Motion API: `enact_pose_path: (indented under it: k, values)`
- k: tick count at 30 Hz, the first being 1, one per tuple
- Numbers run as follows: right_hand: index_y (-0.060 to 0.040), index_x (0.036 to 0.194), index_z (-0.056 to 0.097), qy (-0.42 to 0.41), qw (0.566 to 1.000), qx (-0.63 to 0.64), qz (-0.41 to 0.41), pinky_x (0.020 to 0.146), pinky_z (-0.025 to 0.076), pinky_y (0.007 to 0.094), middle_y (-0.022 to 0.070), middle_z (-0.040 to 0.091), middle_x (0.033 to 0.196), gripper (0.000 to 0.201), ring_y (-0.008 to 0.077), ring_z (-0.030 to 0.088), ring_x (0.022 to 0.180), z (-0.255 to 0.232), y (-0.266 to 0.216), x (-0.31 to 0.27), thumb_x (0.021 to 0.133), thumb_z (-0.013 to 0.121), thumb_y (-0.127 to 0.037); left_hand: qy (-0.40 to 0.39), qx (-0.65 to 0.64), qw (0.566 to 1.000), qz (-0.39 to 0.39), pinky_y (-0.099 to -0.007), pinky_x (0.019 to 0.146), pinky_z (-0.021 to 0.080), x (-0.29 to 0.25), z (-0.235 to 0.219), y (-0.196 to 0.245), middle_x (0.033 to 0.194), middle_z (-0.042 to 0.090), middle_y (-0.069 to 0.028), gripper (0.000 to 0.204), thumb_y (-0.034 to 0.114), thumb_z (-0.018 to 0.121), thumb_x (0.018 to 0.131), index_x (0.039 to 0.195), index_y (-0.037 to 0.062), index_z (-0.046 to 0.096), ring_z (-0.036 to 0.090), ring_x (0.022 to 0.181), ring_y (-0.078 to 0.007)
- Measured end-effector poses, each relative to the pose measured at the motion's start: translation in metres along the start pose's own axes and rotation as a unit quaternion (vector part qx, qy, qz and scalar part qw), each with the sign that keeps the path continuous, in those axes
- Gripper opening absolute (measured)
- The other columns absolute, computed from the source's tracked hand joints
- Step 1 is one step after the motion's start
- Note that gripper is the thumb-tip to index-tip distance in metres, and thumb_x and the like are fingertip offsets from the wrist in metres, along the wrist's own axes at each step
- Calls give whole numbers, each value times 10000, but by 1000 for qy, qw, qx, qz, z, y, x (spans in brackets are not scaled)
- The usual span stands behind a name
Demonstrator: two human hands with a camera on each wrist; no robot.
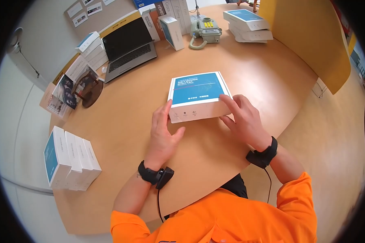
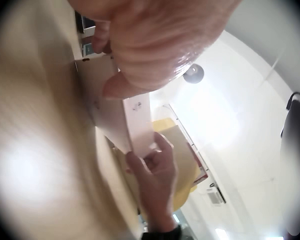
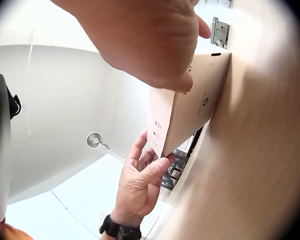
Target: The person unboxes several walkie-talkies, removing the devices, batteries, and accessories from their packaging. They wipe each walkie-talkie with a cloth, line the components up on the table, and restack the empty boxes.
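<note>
Nearest to me was my orange shirt (image 1: 219,220). In front of it, my left hand (image 1: 161,135) gripped the left near corner of a white box (image 1: 200,90), the fingers along its side and the thumb by the lower edge. My right hand (image 1: 247,121) pinched the right near corner, a fingertip above and the thumb below. The box was before me over the table (image 1: 121,109), its near edge tilted up; whether its far edge touched, I could not tell surely. In my judgement, good handling needed equal support from both hands, and only gentle pressure, so that the walls did not bend. Farther stood a stack of boxes (image 1: 71,162) at left, then the laptop (image 1: 129,48) and the telephone (image 1: 207,31).
</note>
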State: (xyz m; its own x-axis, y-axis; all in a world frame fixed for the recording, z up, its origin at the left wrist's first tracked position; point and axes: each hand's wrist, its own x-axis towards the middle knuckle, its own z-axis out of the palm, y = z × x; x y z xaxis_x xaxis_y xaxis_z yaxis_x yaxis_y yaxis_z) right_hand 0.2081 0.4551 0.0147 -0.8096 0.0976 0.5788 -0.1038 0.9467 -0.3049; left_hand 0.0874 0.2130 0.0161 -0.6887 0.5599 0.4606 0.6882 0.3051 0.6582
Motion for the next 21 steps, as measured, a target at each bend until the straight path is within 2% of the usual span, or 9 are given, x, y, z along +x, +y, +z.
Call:
enact_pose_path:
  k: [3,6,9,12,15,18,19,21]
  values:
    - [-116,1363,529,15,997,-52,-56,701,527,379,116,569,987,683,280,602,869,-4,-7,3,737,801,-89,11,13,999,32,-350,986,496,3,-3,-11,1359,503,-112,741,-14,728,774,1455,89,455,538,1211,-257]
    - [-81,1360,527,29,992,-99,-80,704,527,362,111,564,977,695,257,596,859,-4,-9,3,728,815,-110,0,-13,1000,14,-361,973,503,3,-9,-16,1378,486,-120,657,-17,724,784,1396,80,505,540,1212,-262]
    - [-32,1353,526,42,987,-116,-106,657,511,355,96,562,912,655,236,590,803,-2,-11,6,753,784,-77,21,-41,998,33,-351,917,522,2,-14,-8,1366,501,-134,589,-36,713,808,1360,71,535,570,1151,-260]
    - [-13,1287,554,26,978,-143,-149,587,482,359,73,554,812,545,228,581,707,1,2,1,776,742,-35,31,-23,996,85,-334,804,560,-2,-13,-25,1338,509,-146,579,-25,719,837,1368,108,533,621,1011,-257]
    - [-17,1172,602,31,982,-122,-140,533,445,376,68,524,709,367,231,561,617,-8,-7,9,818,700,-10,20,-39,996,80,-300,811,541,-4,-15,-26,1339,538,-139,556,-65,680,868,1381,63,504,623,1037,-210]
    - [-25,1091,620,49,989,-45,-131,526,437,387,87,514,685,253,243,563,602,-25,-18,23,848,688,-22,20,-131,988,-84,-287,768,541,-11,-14,-28,1328,556,-124,584,-47,672,898,1430,54,453,641,933,-156]
    - [-21,1028,646,63,993,-3,-104,534,438,378,104,549,691,156,248,570,592,-30,-22,29,879,686,-49,23,-144,986,-76,-263,713,525,-12,-13,-38,1314,571,-112,604,2,678,921,1463,46,415,620,824,-111]
    - [-17,990,652,77,993,59,-61,541,446,363,111,578,704,126,254,567,580,-41,-28,43,883,694,-69,-2,-132,984,-120,-258,709,517,-13,-17,-38,1306,569,-120,612,40,695,922,1467,46,415,608,813,-108]
